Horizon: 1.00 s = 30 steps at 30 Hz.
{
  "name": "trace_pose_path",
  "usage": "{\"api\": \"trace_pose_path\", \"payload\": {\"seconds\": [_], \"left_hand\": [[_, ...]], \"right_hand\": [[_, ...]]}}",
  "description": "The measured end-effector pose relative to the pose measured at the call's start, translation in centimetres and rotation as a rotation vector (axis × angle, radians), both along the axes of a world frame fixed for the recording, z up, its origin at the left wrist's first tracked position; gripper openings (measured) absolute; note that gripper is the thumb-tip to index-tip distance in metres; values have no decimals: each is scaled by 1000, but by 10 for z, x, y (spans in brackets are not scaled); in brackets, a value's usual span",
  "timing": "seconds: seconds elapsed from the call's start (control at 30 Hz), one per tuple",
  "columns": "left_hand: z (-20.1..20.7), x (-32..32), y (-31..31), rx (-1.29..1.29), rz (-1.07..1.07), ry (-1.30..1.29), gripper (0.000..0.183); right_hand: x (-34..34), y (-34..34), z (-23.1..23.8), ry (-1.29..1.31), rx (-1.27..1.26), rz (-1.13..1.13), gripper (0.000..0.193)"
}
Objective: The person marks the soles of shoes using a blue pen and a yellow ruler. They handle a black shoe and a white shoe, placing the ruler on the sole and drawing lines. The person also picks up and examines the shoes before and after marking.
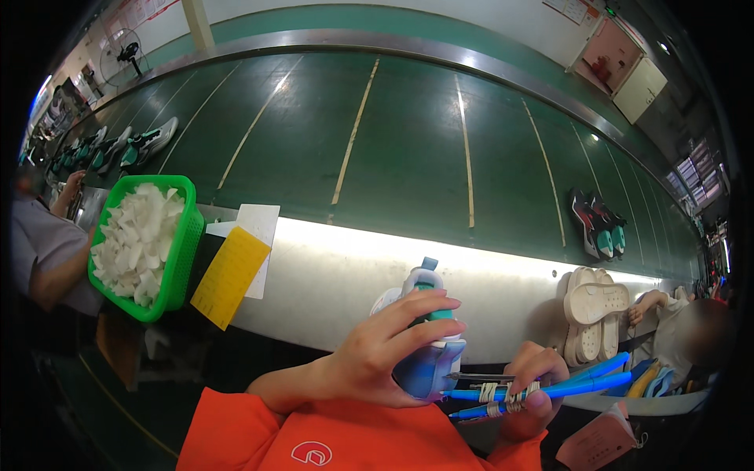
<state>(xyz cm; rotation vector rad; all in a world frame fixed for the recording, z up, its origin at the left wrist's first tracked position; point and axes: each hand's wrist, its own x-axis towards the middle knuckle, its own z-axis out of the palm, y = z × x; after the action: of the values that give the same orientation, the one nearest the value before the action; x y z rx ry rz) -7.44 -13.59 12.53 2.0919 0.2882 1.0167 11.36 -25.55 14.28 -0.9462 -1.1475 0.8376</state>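
My left hand is wrapped round a shoe in blue, white and teal, held up in front of my chest. In my right hand is a pair of blue pens bound with pale cord or rubber bands, their tips pointing left. The upper pen's tip is close to the blue lower end of the shoe; whether it touches I cannot tell. A thin dark metal piece lies along the upper pen, partly hidden by my fingers.
A green basket of white scraps and a yellow card over white paper stand left. Pale soles are stacked right, near a pink tag booklet. Shoes ride the green belt at both sides. Co-workers sit left and right.
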Motion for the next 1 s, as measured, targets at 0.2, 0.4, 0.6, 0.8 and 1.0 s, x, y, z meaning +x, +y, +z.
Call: {"api": "trace_pose_path", "payload": {"seconds": [0.2,0.4,0.6,0.8,1.0], "left_hand": [[0,1,1,0,-2,-11,70],[0,1,1,-6,-6,-11,71],[-1,1,2,-9,-2,-3,71],[0,1,2,-5,3,-11,70],[0,0,3,-6,6,-17,70]], "right_hand": [[0,1,-1,-13,5,-18,22],[-1,1,1,-29,17,-30,22],[1,6,4,-25,71,11,19],[2,5,4,-37,84,40,17],[2,6,1,-49,94,58,17]]}}
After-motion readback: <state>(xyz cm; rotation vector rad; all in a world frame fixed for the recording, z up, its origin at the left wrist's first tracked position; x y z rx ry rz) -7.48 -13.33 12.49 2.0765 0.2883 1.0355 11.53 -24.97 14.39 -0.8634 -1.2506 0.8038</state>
